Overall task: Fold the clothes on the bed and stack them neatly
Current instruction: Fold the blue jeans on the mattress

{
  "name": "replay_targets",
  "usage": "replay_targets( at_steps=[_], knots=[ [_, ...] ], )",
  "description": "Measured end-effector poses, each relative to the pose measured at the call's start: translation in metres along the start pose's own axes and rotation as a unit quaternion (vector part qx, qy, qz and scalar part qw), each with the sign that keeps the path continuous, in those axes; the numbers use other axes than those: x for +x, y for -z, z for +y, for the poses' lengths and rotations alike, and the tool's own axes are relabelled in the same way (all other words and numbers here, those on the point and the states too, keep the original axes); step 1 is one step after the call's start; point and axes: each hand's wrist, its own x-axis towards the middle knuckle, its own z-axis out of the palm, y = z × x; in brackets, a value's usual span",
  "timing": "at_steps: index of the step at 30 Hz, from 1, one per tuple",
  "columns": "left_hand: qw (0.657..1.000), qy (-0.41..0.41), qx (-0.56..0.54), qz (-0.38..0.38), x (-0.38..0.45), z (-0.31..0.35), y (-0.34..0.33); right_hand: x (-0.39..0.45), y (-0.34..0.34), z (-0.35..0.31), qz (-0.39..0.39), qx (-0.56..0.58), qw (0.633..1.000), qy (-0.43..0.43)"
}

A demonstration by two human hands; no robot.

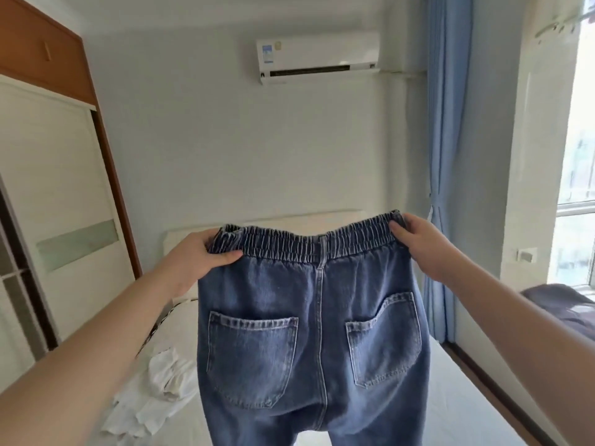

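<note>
A pair of blue jeans [315, 333] with an elastic waistband hangs in the air above the bed [463, 403], back pockets facing me. My left hand [196, 259] grips the left end of the waistband. At the right end, my right hand [421, 243] pinches the waistband too. The legs drop out of view at the bottom. A crumpled white garment [161, 391] lies on the white sheet at the lower left, beside the jeans.
A wardrobe with a sliding door [58, 220] stands along the left. A blue curtain [447, 149] and a window are on the right, with a dark cloth [560, 307] near the sill. The headboard [289, 220] is against the far wall.
</note>
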Motion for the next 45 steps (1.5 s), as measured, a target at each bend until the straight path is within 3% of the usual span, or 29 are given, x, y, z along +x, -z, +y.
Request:
replay_targets(
  at_steps=[5,9,17,21,24,31,35,40,45],
  knots=[
    [0.995,0.020,0.090,-0.045,-0.052,-0.076,-0.047,-0.065,-0.006,0.066,-0.109,-0.129,0.985,-0.023],
    [0.985,0.054,0.137,-0.089,-0.109,-0.138,-0.093,-0.132,-0.019,0.123,-0.201,-0.256,0.944,-0.057],
    [0.969,0.203,0.052,-0.134,-0.209,-0.224,-0.162,-0.253,-0.073,0.200,-0.362,-0.379,0.839,-0.148],
    [0.951,0.260,-0.020,-0.167,-0.249,-0.243,-0.172,-0.300,-0.097,0.220,-0.353,-0.364,0.841,-0.189],
    [0.944,0.293,-0.027,-0.152,-0.280,-0.251,-0.170,-0.331,-0.110,0.228,-0.357,-0.392,0.821,-0.213],
    [0.935,0.281,-0.020,-0.217,-0.347,-0.267,-0.162,-0.393,-0.130,0.219,-0.372,-0.409,0.798,-0.242],
    [0.943,0.240,0.051,-0.226,-0.373,-0.281,-0.159,-0.425,-0.134,0.210,-0.314,-0.389,0.827,-0.258],
    [0.917,0.166,0.153,-0.330,-0.391,-0.284,-0.154,-0.458,-0.126,0.210,-0.252,-0.370,0.865,-0.229],
    [0.910,0.110,0.224,-0.330,-0.401,-0.271,-0.157,-0.477,-0.113,0.214,-0.219,-0.350,0.888,-0.204]
  ],
)
